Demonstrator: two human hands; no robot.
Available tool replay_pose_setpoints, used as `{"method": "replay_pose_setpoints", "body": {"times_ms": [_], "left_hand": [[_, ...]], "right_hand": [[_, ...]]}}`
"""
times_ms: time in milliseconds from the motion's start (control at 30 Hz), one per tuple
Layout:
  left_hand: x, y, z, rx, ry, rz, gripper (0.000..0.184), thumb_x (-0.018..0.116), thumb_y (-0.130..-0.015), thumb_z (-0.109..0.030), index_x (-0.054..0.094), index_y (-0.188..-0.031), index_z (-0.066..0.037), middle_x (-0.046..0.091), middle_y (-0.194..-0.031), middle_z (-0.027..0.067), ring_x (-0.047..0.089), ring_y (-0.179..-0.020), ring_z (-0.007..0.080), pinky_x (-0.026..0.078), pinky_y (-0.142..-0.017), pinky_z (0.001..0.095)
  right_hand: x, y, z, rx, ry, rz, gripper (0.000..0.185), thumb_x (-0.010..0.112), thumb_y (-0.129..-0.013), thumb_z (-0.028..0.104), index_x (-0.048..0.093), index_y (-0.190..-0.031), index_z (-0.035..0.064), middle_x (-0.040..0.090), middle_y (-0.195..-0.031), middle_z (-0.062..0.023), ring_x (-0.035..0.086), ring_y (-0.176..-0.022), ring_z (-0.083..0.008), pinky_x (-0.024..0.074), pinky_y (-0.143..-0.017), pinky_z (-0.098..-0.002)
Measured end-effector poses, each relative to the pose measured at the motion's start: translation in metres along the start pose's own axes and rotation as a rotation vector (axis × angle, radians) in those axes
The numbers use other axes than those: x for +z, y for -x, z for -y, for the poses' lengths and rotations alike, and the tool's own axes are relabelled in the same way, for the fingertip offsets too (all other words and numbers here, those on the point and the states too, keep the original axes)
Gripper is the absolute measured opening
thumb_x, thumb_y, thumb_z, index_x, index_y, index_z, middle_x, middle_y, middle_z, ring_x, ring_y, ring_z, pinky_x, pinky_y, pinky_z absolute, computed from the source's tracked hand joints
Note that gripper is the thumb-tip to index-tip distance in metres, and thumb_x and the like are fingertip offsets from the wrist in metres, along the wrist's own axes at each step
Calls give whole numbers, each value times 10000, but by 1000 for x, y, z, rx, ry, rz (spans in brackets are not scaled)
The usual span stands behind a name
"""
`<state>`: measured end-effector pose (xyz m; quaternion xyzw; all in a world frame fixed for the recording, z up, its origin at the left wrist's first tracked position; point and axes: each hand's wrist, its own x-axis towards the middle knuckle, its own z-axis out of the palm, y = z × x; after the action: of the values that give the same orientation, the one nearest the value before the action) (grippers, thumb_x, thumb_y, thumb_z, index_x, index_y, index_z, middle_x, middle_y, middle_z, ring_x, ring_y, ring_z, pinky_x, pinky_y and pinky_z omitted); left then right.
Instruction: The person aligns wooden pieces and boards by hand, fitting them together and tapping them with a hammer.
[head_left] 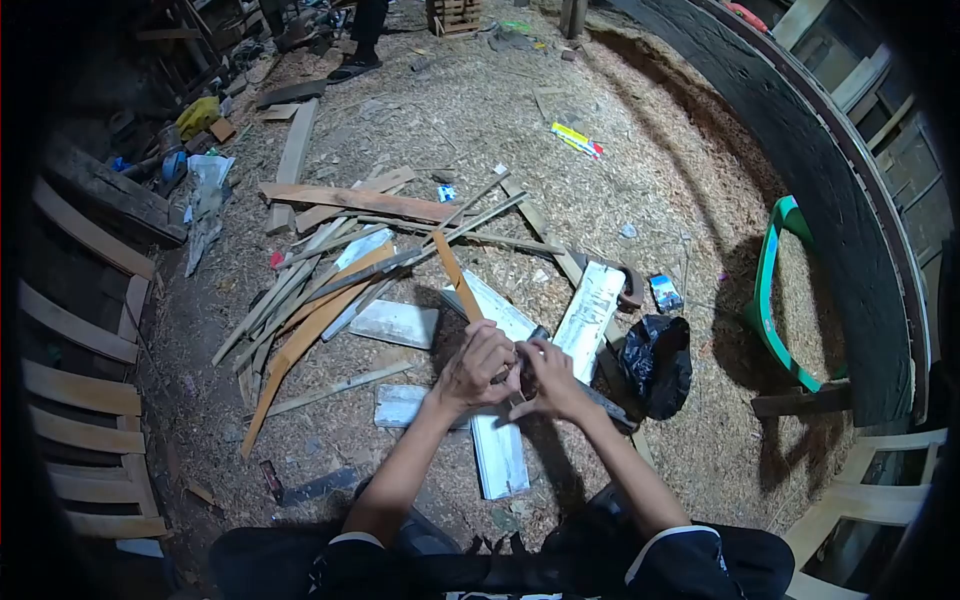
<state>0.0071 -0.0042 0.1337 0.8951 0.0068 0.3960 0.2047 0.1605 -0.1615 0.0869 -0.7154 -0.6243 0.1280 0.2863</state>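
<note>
My left hand (478, 368) is closed round the lower end of an orange-brown wood strip (456, 277), which points up and away. Close beside it on the right, my right hand (548, 380) has its fingers curled; whatever lies between them is too small to make out. Below both hands is a white-painted board (499, 455). Another white board (590, 318) lies to the right, and a short white block (394, 325) to the left. A dark bar (605, 405) runs beneath and beyond my right hand.
Loose wood strips (330, 270) are piled at left centre. A black plastic bag (656, 365) and a green plastic frame (768, 290) are at the right. Slatted wooden pieces (85, 390) line the left edge. A person's foot (355, 70) shows at the top.
</note>
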Motion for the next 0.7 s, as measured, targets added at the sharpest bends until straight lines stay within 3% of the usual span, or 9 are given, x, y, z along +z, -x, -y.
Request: {"method": "replay_pose_setpoints", "body": {"times_ms": [67,133,167,233,367,433,467,600,700], "left_hand": [[6,9,-1,50,23,-26,183,679,-782,-176,573,-879,-62,610,-932,102,617,-967,288,463,-1014,455],[8,15,0,102,45,-79,198,669,-737,-187,599,-855,-44,639,-915,113,637,-925,297,498,-954,446],[9,19,1,107,48,-73,198,669,-737,-187,599,-855,-44,639,-915,113,637,-925,297,498,-954,446],[10,30,3,152,-9,-21,201,675,-710,-199,605,-802,-34,662,-930,125,648,-937,304,503,-949,443],[-2,27,-3,121,13,-2,250,681,-701,-263,585,-696,-32,681,-920,139,659,-956,310,500,-963,448],[-3,23,-2,117,28,8,266,673,-697,-278,573,-677,-32,673,-897,137,657,-946,311,497,-965,451],[-2,20,1,122,44,10,283,665,-694,-293,560,-659,-32,666,-874,136,656,-936,312,495,-967,455],[10,20,3,153,9,1,273,600,-706,-283,525,-638,-30,626,-813,132,641,-871,313,483,-953,452],[11,21,15,145,9,-45,271,588,-709,-282,518,-636,-30,574,-762,124,620,-834,309,480,-911,449]], "right_hand": [[1,14,-18,76,127,64,1016,927,-670,347,392,-1496,95,470,-1327,-220,511,-1185,-411,436,-987,-503],[8,23,-31,411,286,191,898,869,-732,205,391,-1480,65,505,-1241,-230,525,-1179,-414,470,-961,-507],[15,25,-36,416,282,187,898,869,-732,205,391,-1480,65,505,-1241,-230,525,-1179,-414,470,-961,-507],[26,28,-42,376,442,187,673,780,-796,78,441,-1372,0,545,-1186,-222,578,-1112,-402,520,-899,-514],[26,29,-50,313,367,219,451,714,-862,83,467,-1225,-21,563,-1124,-238,635,-968,-438,545,-831,-524],[3,29,-25,411,151,220,302,663,-910,122,496,-1117,-23,547,-1108,-242,647,-873,-485,553,-804,-555],[-2,35,-19,372,54,122,264,633,-944,177,520,-1035,-44,574,-1004,-278,634,-850,-511,526,-803,-559],[-18,49,0,496,-336,97,321,602,-978,262,533,-992,-52,586,-800,-315,583,-768,-485,465,-717,-529],[-30,57,4,436,-254,288,334,572,-1010,285,531,-1021,-46,620,-877,-339,608,-849,-521,466,-758,-546]]}}
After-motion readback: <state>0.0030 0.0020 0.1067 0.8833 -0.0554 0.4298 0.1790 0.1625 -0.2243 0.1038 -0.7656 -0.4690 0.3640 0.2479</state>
